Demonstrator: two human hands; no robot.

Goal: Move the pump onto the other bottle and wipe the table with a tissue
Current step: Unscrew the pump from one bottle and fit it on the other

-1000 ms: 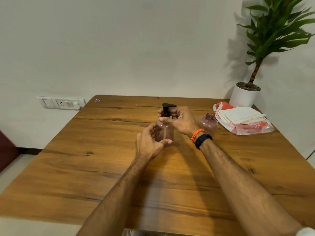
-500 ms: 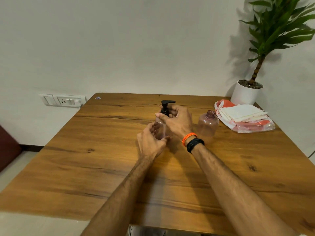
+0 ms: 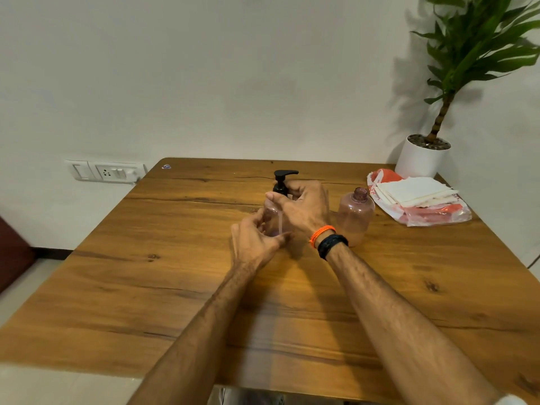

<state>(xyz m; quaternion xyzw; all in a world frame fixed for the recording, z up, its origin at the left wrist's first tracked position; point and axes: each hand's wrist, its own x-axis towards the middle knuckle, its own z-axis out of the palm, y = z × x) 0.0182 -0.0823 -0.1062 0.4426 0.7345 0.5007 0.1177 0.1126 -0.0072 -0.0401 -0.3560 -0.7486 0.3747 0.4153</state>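
Head view, frame centre: the left hand [image 3: 254, 244] grips the upright first bottle [image 3: 273, 219]; the right hand [image 3: 304, 209] grasps the pump [image 3: 283, 182]. The open second bottle [image 3: 355, 214] stands just right, nearer the right hand.

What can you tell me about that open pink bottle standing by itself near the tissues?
The translucent pink plastic bottle is round-bodied with a short narrow neck and no cap or pump. It stands upright on the wooden table, looks empty, and sits between the right hand and the tissue pack. Nothing grips it.
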